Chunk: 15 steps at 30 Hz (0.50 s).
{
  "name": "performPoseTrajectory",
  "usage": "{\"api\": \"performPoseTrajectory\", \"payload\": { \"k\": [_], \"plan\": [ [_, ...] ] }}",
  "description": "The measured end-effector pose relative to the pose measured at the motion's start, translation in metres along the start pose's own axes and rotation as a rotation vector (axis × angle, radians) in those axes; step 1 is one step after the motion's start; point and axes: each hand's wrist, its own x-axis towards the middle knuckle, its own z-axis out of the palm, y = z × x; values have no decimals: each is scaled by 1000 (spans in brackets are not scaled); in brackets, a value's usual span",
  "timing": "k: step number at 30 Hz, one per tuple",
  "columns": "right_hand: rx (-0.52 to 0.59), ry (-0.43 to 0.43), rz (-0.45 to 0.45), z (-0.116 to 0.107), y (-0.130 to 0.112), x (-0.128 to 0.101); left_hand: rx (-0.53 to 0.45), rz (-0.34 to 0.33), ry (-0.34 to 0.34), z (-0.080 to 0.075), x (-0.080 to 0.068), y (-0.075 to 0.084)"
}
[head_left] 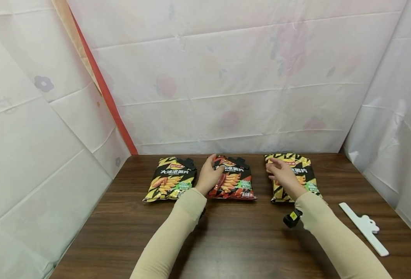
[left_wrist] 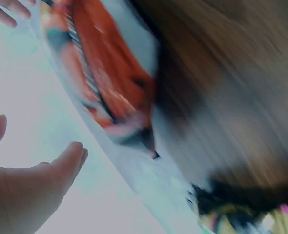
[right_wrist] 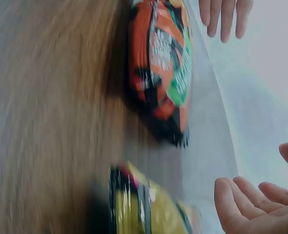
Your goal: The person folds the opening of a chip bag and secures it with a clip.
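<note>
My left hand [head_left: 209, 176] hovers over the left side of a red chip bag [head_left: 237, 184], its fingers relaxed and holding nothing. A black clip [head_left: 239, 162] sits across that bag's top right corner. Over the left part of a yellow-and-black chip bag [head_left: 308, 176] is my right hand [head_left: 285, 176], fingers loosely bent and empty. In the left wrist view, thumb and fingers of the left hand [left_wrist: 27, 195] stand apart beside the blurred red bag [left_wrist: 105, 58]. The right wrist view shows the right hand [right_wrist: 261, 207] with spread fingers near the yellow bag [right_wrist: 154, 209].
Another yellow chip bag [head_left: 168, 180] lies at the left with a black clip [head_left: 186, 163] on its top corner. A white clip [head_left: 364, 226] lies on the brown table [head_left: 240, 240] near the right edge. Cloth-covered walls [head_left: 226, 77] enclose the back and sides.
</note>
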Motion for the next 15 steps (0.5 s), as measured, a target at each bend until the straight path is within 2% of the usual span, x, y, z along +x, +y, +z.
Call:
{"api": "performPoseTrajectory", "payload": {
  "k": [10,15],
  "plan": [
    [-62,57,-49,-45,5,-16,-131,43,-143,31,-13,16],
    [-85,101,-49,-64,10,-22,-139,34,-194,49,-18,21]
  ]
}}
